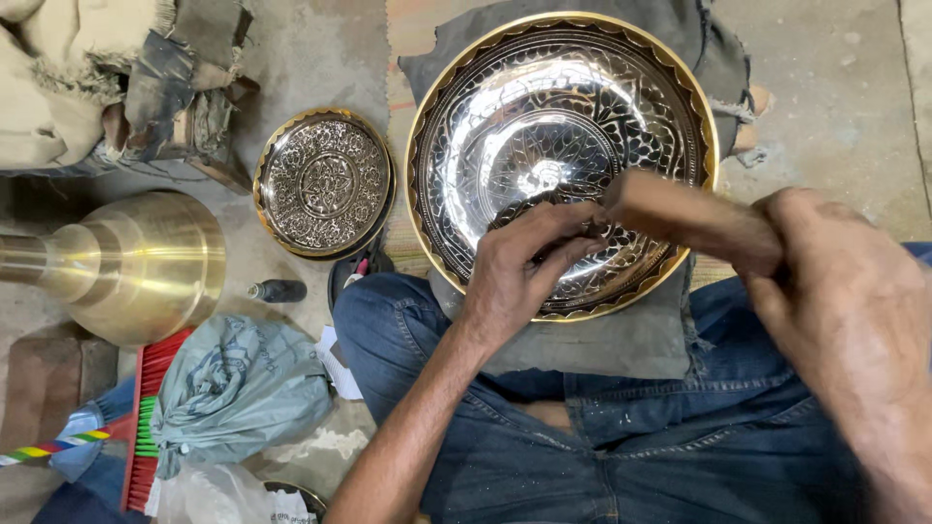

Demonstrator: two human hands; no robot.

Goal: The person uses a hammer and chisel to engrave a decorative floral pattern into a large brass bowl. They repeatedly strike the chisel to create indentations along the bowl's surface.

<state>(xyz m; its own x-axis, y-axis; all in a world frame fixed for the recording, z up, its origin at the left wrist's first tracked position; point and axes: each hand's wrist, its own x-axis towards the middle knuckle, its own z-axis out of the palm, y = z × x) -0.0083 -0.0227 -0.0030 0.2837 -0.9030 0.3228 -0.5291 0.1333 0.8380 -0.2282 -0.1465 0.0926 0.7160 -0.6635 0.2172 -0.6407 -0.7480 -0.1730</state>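
Observation:
A large engraved metal bowl (544,107) with a gold rim rests on a grey cloth (621,340) across my lap. My left hand (529,257) is pinched on a small tool against the bowl's near inner wall; the tool itself is mostly hidden by the fingers. My right hand (854,301) grips a wooden mallet (689,218), blurred by motion, its head right by my left fingers.
A smaller engraved bowl (325,184) lies on the floor at left. A brass vessel (126,262) lies on its side further left. A grey bag (233,383), a red brush (146,427), a small dark bottle (280,290) and folded rags (87,78) surround them.

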